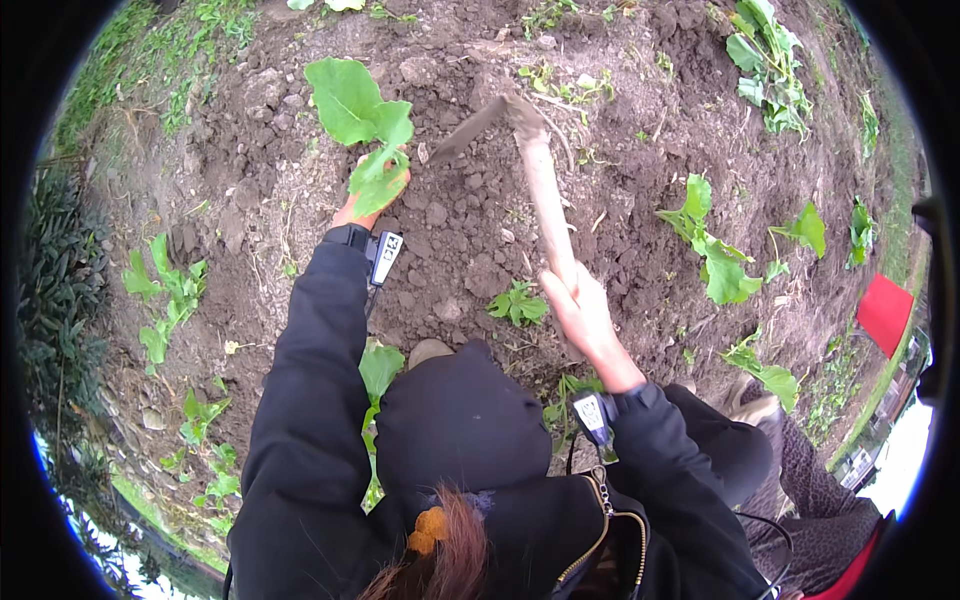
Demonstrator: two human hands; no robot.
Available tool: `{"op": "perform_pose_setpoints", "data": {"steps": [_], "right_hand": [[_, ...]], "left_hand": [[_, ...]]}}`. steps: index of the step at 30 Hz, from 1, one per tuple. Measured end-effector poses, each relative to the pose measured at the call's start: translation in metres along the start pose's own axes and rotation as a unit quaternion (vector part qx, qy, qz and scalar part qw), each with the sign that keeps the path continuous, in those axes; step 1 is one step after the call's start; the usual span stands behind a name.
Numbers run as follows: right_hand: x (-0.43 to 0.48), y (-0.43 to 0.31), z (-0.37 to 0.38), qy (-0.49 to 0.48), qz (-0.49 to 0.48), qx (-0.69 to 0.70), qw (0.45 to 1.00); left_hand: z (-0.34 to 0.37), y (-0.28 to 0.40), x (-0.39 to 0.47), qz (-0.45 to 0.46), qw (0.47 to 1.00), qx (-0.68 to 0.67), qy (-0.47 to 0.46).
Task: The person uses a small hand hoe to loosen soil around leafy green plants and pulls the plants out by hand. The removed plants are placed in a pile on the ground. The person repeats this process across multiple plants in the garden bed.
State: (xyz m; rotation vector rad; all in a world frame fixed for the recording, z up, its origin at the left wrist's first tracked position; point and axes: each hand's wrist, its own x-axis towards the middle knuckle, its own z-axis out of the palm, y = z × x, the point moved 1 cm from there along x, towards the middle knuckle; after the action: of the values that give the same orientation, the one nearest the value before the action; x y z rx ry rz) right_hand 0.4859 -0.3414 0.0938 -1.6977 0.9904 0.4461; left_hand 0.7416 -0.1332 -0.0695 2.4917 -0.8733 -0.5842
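Observation:
My right hand point(589, 315) is closed around the pale wooden handle point(547, 202) of a short hand hoe. The hoe's soil-caked metal blade point(472, 133) angles left, its tip close to the loose brown soil point(457, 214). Just left of that tip, my left hand point(367, 206) grips a broad-leaved green seedling point(349, 105). One of its leaves drapes over the fingers and hides most of them, along with the stem. Below the hoe, a small lobed-leaf plant point(517, 302) grows between my arms.
Limp leafy seedlings lie at right point(724, 266) and left point(169, 300), with a wilted bunch point(772, 71) at upper right. Beside my right knee point(720, 442) is another person's patterned trouser leg point(817, 480). A red object point(885, 315) stands at the right edge; dark shrubs point(60, 285) border the left.

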Motion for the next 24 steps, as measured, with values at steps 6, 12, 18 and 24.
{"op": "perform_pose_setpoints", "data": {"steps": [6, 12, 18, 24], "right_hand": [[0.03, 0.008, 0.015, 0.019, -0.022, -0.015, 0.999], [-0.007, 0.013, -0.011, 0.05, -0.023, 0.008, 0.998], [0.001, -0.013, 0.003, 0.049, -0.042, -0.142, 0.988], [0.02, -0.011, 0.003, 0.047, -0.074, -0.146, 0.985]], "left_hand": [[-0.017, 0.031, -0.016, -0.027, 0.929, -0.36, 0.084], [0.002, 0.036, -0.002, -0.115, 0.756, -0.639, 0.082], [0.031, 0.013, 0.002, -0.057, 0.914, -0.381, 0.127], [0.03, 0.019, 0.01, -0.142, 0.822, -0.538, 0.125]]}}
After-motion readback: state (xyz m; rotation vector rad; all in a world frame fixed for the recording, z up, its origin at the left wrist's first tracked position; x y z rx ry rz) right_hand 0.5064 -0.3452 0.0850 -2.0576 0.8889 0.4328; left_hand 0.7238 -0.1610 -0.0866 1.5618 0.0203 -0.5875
